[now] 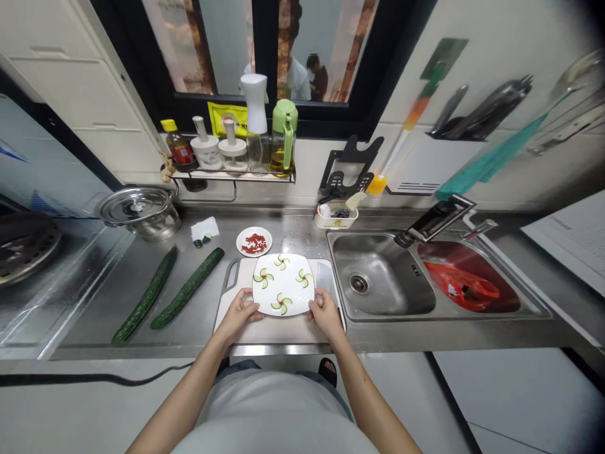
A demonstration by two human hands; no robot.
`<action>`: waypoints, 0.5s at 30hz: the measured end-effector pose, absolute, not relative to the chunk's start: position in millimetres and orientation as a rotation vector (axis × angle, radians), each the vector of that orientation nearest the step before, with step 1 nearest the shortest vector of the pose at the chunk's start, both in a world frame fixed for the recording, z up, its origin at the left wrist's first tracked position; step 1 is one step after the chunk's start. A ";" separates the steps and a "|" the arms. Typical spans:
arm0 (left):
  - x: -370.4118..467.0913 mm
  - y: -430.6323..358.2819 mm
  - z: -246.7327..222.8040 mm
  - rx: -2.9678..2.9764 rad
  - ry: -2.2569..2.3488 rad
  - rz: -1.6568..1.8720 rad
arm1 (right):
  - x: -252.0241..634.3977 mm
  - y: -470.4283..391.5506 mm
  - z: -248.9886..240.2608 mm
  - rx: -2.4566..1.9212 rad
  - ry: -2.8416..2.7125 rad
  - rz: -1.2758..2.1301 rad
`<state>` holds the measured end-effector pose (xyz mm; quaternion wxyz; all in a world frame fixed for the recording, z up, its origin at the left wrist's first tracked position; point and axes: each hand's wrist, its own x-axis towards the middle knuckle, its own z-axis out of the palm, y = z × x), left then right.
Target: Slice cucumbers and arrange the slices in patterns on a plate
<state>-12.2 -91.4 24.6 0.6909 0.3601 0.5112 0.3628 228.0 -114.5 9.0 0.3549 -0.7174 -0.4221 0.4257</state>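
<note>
A white shirt [278, 410] fills the spot nearest the camera, at six o'clock, and past it both hands grasp a white plate [283, 292] at the cutting board [278, 332]. The fingers of the left hand [242, 310] are curled on the rim at eight o'clock, those of the right hand [326, 310] at four, each thumb near the edge; whether the plate touches the board I cannot tell. It bears four green pinwheels [282, 304] with reddish centres. Counting around the plate, two cucumbers [189, 288] lie at nine o'clock, one lidded pot [142, 211] stands at ten, one small dish [255, 250] of red bits sits at eleven, and a sink [378, 271] with two basins is at three, a red bag [463, 287] in the farther one. The table [155, 345] is brushed steel. Beyond, a wall rack [236, 175] carries five containers [258, 107] at eleven, below a dark-framed window [265, 50] at twelve.
</note>
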 end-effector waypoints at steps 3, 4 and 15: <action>-10.8 -96.2 37.5 0.840 1.169 0.831 | 229.3 -121.3 18.3 -1.748 -0.982 1.165; -10.0 -98.0 40.7 0.851 1.182 0.840 | 229.0 -123.8 20.3 -1.706 -0.931 1.181; 9.9 -116.6 53.6 0.839 1.081 0.791 | 213.8 -134.9 34.2 -1.254 -0.345 1.493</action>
